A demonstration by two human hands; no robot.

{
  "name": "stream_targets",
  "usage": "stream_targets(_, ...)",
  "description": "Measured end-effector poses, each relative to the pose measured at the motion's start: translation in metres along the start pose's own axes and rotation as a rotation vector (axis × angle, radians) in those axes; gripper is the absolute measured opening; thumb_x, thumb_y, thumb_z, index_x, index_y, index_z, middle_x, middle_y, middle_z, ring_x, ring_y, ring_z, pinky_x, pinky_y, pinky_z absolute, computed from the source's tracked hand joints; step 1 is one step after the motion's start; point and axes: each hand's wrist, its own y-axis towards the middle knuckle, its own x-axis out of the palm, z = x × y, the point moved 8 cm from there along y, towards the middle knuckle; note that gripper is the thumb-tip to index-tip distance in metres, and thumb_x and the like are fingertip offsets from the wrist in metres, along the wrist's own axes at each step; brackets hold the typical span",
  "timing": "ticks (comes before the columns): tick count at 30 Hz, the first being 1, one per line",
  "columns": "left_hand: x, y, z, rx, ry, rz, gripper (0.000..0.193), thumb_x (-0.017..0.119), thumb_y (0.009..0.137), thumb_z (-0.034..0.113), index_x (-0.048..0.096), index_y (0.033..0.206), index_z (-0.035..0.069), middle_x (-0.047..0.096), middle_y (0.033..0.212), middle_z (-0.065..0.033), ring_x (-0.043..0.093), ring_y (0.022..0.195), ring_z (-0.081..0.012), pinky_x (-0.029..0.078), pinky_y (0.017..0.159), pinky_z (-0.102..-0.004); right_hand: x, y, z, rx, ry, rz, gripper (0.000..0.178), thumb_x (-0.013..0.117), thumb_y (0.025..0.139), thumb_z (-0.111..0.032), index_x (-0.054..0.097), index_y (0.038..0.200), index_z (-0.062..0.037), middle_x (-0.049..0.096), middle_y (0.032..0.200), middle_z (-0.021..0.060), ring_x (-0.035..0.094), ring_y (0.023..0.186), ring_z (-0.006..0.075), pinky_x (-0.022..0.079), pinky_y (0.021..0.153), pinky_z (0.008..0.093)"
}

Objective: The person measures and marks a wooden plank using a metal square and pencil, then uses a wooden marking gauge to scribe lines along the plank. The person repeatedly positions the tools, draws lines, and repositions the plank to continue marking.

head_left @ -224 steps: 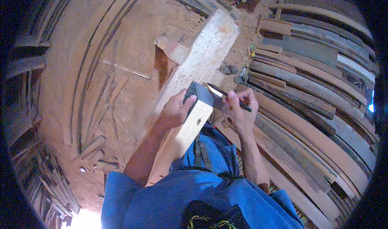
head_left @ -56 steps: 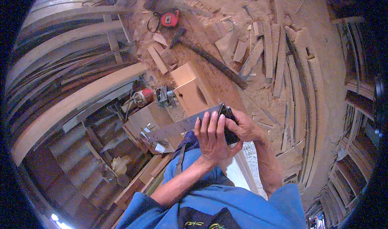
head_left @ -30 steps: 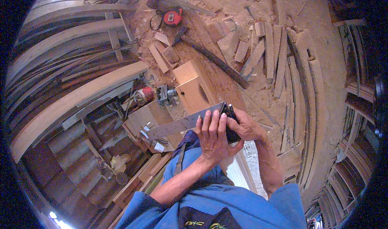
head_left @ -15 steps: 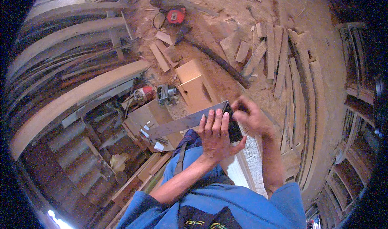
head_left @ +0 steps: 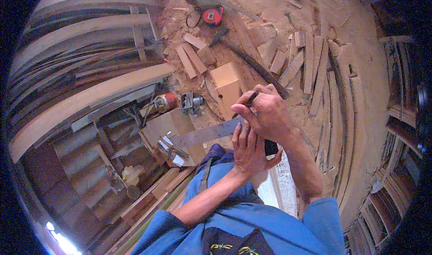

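Observation:
A try square with a long metal blade [head_left: 204, 135] and a dark stock lies across the near part of a wooden beam [head_left: 226, 76]. My left hand [head_left: 250, 152] presses on it, fingers together over the blade and thumb reaching past the dark stock. Just above it, my right hand [head_left: 271, 114] pinches a slim dark marking tool, like a pen or pencil [head_left: 252, 98]. Its lower end is close to the far edge of the blade. My right hand overlaps the left fingertips and hides part of the square. A dark hole shows in the beam.
A red tape measure [head_left: 212, 16] lies beyond the beam among wood offcuts [head_left: 191, 59]. Left of the beam are a red-and-metal power tool [head_left: 165, 102] and a board [head_left: 157, 124] with small tools. Long timber strips [head_left: 344, 120] lie on the right, over sawdust-covered ground.
My right hand has moved left and up, from the end of the square to over its blade, and the dark marking tool now shows clearly. My left hand stays on the square.

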Motion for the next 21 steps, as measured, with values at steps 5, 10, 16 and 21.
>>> stream_targets(5, 0.001, -0.001, 0.000, 0.020, -0.001, -0.002, 0.082, 0.074, 0.078, 0.054, 0.055, 0.133, -0.003, 0.047, 0.143, -0.0230, 0.041, 0.139, -0.0410, 0.030, 0.117, -0.0575, -0.013, 0.006, -0.010, -0.088, -0.232, 0.002, 0.026, 0.068, 0.097, -0.031, 0.065, 0.086, -0.0076, 0.061, 0.082, 0.0065, 0.059, 0.075, 0.0289, 0.043, 0.078, 0.0410)
stream_targets(10, 0.004, 0.001, -0.001, 0.024, 0.028, -0.010, 0.094, 0.074, 0.075, 0.059, 0.046, 0.142, 0.000, 0.047, 0.144, -0.0215, 0.041, 0.140, -0.0407, 0.029, 0.117, -0.0577, -0.047, -0.010, 0.040, 0.256, 0.060, 0.161, 0.029, 0.061, 0.103, -0.030, 0.060, 0.089, -0.0052, 0.055, 0.080, 0.0053, 0.053, 0.072, 0.0196, 0.044, 0.072, 0.0327)
stream_targets(16, -0.001, 0.016, -0.005, -0.007, 0.005, -0.046, 0.099, 0.078, 0.073, 0.057, 0.041, 0.147, 0.003, 0.045, 0.146, -0.0203, 0.039, 0.142, -0.0402, 0.025, 0.120, -0.0587, -0.024, -0.075, 0.085, 0.719, 0.402, 0.109, 0.018, 0.063, 0.103, -0.024, 0.061, 0.105, -0.0058, 0.054, 0.086, -0.0030, 0.049, 0.080, 0.0068, 0.044, 0.070, 0.0264)
stream_targets(21, -0.003, 0.041, -0.018, -0.039, 0.007, -0.075, 0.106, 0.084, 0.067, 0.044, 0.037, 0.152, 0.000, 0.037, 0.156, -0.0201, 0.030, 0.149, -0.0395, 0.018, 0.124, -0.0580, 0.012, -0.103, 0.080, 0.763, 0.473, -0.250, 0.033, 0.073, 0.095, -0.021, 0.059, 0.118, -0.0014, 0.066, 0.101, 0.0053, 0.062, 0.091, 0.0145, 0.053, 0.083, 0.0309)
